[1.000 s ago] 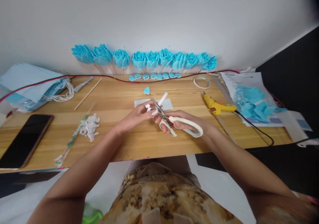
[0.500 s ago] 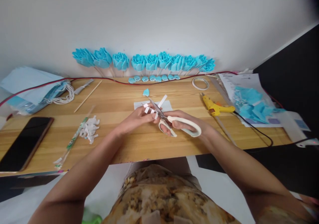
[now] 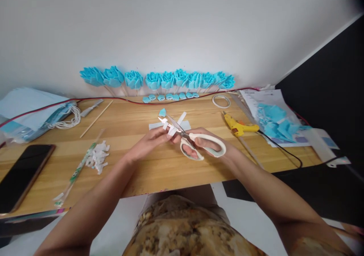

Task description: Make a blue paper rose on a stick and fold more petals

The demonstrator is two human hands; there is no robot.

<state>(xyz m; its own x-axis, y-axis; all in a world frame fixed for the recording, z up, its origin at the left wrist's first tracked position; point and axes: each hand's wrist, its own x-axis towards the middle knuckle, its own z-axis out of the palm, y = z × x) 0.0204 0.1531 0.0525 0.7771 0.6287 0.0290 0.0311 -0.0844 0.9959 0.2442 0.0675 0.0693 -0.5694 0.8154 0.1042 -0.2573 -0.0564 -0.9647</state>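
Two hands mid-snip on a strip (image 3: 170, 127), held just above the worktop (image 3: 142, 167) centre.
Fingers of left hand (image 3: 148, 144) pinch strip; right hand (image 3: 212, 146) grips scissors (image 3: 196, 142), blades toward 10 o'clock. Judged: cut needs strip kept taut.

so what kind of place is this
Probably a home craft desk: a wooden table against a wall, a row of blue paper flowers, a yellow glue gun, and scissors at a white strip.
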